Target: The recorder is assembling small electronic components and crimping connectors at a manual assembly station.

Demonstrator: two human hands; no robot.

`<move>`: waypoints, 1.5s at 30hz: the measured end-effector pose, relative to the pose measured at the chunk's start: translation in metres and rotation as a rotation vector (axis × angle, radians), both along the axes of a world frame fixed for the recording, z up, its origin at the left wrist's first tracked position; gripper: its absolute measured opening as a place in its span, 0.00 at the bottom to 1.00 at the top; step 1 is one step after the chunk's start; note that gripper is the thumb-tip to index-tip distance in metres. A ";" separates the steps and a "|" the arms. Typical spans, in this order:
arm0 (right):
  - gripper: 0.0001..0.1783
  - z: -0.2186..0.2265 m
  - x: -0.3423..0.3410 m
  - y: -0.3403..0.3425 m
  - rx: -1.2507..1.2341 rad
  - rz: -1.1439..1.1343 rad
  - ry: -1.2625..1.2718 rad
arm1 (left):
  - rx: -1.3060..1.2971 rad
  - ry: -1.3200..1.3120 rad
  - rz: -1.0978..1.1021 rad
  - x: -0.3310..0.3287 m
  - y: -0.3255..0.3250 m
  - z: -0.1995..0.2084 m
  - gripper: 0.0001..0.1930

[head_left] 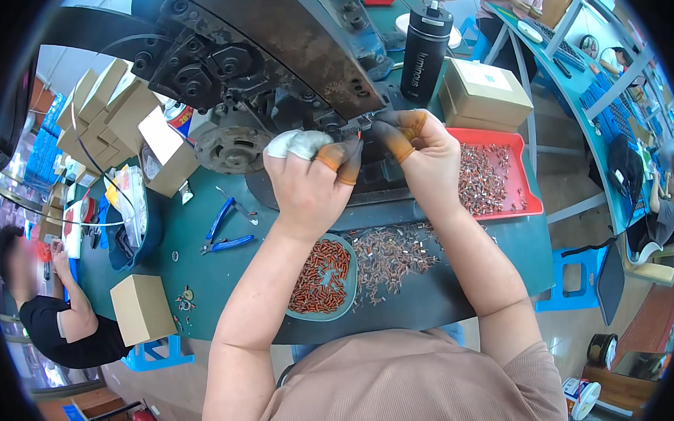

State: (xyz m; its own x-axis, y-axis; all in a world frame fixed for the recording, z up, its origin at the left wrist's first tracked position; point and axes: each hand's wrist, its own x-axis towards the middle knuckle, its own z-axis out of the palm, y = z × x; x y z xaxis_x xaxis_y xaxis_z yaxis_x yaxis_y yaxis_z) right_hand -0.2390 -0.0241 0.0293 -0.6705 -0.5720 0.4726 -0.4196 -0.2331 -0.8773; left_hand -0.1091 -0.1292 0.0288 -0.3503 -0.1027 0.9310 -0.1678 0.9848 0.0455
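My left hand (308,183) is raised at the working head of a dark metal press (283,65), white and orange covers on its fingertips. Its thumb and forefinger are pinched by the tooling, where a tiny orange-red bit shows; what they hold is too small to name. Opposite it, my right hand (428,158), with dirty orange finger covers, is closed in a pinch at the tooling's right side. Anything between those fingertips is hidden. Below my left wrist stands a green-grey tray (355,275) of small copper-coloured coil-like parts (320,277). Loose small metal parts (391,258) lie beside it.
A red tray (530,177) of small metal parts sits right of my right hand. Behind are a black bottle (425,49) and a cardboard box (485,93). Blue-handled pliers (220,220) lie left on the green table (178,241). Another person (62,311) sits at far left.
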 end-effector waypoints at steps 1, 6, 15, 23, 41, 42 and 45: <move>0.07 0.000 0.000 -0.001 0.001 0.001 0.001 | -0.076 0.005 0.014 -0.004 -0.004 -0.003 0.14; 0.07 0.002 0.002 -0.005 -0.062 0.016 -0.133 | -0.115 -0.027 0.015 -0.010 -0.013 -0.013 0.16; 0.07 -0.001 0.000 -0.006 -0.072 -0.027 0.014 | -0.178 -0.003 0.014 -0.016 -0.015 -0.015 0.14; 0.07 0.000 0.000 -0.006 -0.038 -0.045 -0.006 | -0.161 -0.052 0.036 -0.014 -0.013 -0.013 0.12; 0.07 0.000 0.001 -0.001 0.072 -0.028 0.022 | -0.145 -0.040 0.006 -0.017 -0.010 -0.010 0.12; 0.07 0.000 0.001 -0.001 0.063 -0.028 0.032 | -0.144 -0.039 0.008 -0.016 -0.009 -0.010 0.12; 0.07 -0.001 0.002 -0.001 0.059 -0.019 -0.015 | -0.140 -0.049 0.017 -0.016 -0.009 -0.010 0.13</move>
State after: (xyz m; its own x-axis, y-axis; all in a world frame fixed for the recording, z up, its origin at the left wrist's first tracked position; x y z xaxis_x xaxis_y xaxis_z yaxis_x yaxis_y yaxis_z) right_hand -0.2373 -0.0255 0.0286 -0.6881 -0.5859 0.4280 -0.4102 -0.1725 -0.8955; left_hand -0.1249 -0.1384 0.0190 -0.3947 0.0211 0.9186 -0.1828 0.9779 -0.1010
